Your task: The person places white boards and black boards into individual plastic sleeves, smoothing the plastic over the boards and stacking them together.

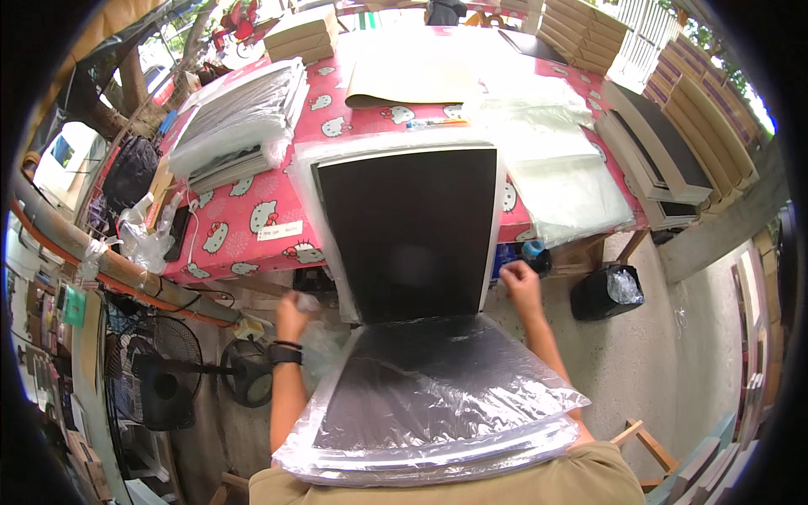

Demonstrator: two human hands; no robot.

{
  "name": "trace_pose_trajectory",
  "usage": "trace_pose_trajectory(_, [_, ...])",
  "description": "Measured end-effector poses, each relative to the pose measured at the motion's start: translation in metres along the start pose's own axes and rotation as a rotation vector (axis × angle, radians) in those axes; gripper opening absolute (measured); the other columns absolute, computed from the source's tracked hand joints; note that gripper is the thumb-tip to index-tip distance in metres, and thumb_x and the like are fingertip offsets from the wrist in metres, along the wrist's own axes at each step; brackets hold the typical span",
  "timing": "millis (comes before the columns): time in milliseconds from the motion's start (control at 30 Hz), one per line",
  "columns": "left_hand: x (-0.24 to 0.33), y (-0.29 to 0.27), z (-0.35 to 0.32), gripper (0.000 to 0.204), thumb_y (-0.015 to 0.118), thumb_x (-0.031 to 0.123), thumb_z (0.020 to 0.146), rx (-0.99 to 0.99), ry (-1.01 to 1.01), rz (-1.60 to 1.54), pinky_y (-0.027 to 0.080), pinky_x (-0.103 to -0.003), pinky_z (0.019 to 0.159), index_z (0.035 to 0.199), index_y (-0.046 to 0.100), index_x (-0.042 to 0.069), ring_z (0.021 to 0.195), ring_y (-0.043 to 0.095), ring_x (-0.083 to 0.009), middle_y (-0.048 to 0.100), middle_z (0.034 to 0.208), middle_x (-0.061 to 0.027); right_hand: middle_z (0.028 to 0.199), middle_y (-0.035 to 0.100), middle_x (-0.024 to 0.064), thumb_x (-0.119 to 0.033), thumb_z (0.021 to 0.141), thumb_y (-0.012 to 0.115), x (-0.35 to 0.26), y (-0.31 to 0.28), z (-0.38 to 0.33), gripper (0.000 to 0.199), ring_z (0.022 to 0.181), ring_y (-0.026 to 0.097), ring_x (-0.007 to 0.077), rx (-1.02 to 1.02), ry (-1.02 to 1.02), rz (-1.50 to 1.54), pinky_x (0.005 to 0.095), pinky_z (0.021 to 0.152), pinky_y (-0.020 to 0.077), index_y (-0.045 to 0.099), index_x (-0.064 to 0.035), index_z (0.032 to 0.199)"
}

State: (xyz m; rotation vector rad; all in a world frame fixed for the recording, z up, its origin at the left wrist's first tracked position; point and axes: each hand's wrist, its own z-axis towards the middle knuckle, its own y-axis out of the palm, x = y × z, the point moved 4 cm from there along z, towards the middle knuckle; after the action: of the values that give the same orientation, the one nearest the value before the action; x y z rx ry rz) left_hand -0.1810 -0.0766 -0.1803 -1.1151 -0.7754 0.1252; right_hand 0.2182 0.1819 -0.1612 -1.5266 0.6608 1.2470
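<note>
A black flat panel with a pale border (408,223) leans on the table's front edge, with clear plastic showing along its left side. Below it, a stack of black panels wrapped in clear plastic (446,387) rests on my lap, between my forearms. My left hand (292,318), with a black band on the wrist, is closed near the panel's lower left, a whitish crumple of clear plastic (308,301) at its fingers. Beside the panel's right edge, my right hand (522,284) has its fingers curled together; what they hold, if anything, is hidden.
The pink patterned tablecloth (278,181) carries wrapped panels (244,118) at left, clear plastic bags (568,194) at right and a cream sheet (408,76) behind. Cardboard stacks (581,34) stand farther back. A fan (160,379) is at left, a black bin (606,293) at right.
</note>
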Motion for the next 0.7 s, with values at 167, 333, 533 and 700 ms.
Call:
trace_pose_trajectory(167, [0.144, -0.119, 0.046, 0.025, 0.060, 0.011, 0.077, -0.161, 0.052, -1.261, 0.030, -0.018, 0.045, 0.099, 0.051, 0.004, 0.059, 0.038, -0.0029, 0.047, 0.081, 0.0008, 0.111, 0.051, 0.0219, -0.033, 0.080, 0.055, -0.164, 0.015, -0.070, 0.050, 0.108, 0.047, 0.0252, -1.507, -0.378, 0.939, 0.0370, 0.094, 0.0317, 0.047, 0.0001, 0.117])
trace_pose_trajectory(333, [0.247, -0.125, 0.050, 0.046, 0.042, 0.034, 0.087, -0.599, 0.216, -1.879, 0.039, -0.023, 0.056, 0.121, 0.038, 0.003, 0.073, 0.045, -0.0115, 0.049, 0.102, -0.0085, 0.126, 0.041, 0.0165, -0.039, 0.086, 0.042, -0.025, 0.085, -0.063, 0.049, 0.121, 0.032, 0.0286, -1.224, -0.063, -0.205, 0.0362, 0.099, 0.0233, 0.045, -0.0038, 0.120])
trace_pose_trajectory(533, [0.288, -0.096, 0.050, 0.059, 0.040, 0.043, 0.086, -0.607, 0.113, -1.778, 0.035, -0.035, 0.090, 0.131, 0.025, 0.007, 0.116, 0.031, -0.0200, 0.029, 0.132, -0.0096, 0.082, 0.060, 0.0052, -0.018, 0.079, 0.057, -0.172, 0.047, 0.014, 0.021, 0.076, 0.056, 0.0140, -0.611, -0.250, 0.261, 0.0270, 0.073, 0.0437, 0.057, -0.0013, 0.092])
trace_pose_trajectory(700, [0.288, -0.062, 0.041, 0.058, 0.036, 0.041, 0.089, -0.569, 0.045, -1.704, 0.022, -0.033, 0.099, 0.133, 0.021, 0.007, 0.122, 0.021, -0.0182, 0.023, 0.136, -0.0057, 0.076, 0.058, 0.0041, -0.012, 0.071, 0.067, -0.239, 0.065, 0.000, 0.022, 0.068, 0.052, 0.0096, -0.442, -0.528, 0.268, 0.0235, 0.064, 0.0428, 0.057, -0.0005, 0.086])
